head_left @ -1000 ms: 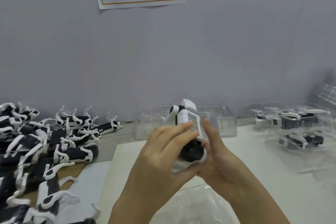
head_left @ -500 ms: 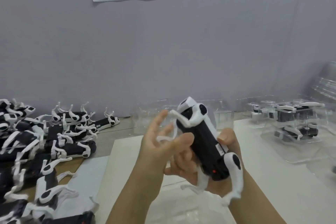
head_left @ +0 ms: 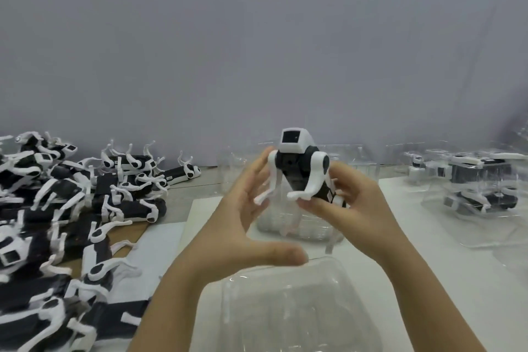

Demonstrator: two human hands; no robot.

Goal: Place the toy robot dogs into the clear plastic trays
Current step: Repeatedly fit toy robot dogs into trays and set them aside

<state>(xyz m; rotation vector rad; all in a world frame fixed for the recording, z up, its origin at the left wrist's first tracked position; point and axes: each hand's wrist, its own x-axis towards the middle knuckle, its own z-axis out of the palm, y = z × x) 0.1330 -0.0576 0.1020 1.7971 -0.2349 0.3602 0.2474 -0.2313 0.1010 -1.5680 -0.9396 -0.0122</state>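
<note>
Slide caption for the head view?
Right hand grips a toy robot dog, left hand open beside it, clear tray nearby.

A toy dog (head_left: 300, 168) is held beyond the near tray (head_left: 285, 308); loose dogs (head_left: 71, 208) are heaped left, filled trays (head_left: 480, 180) set right.

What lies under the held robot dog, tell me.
Below the toy robot dog, gripped by the right hand, a clear tray lies on the white table. That hand covers its far edge; contents unclear.
</note>
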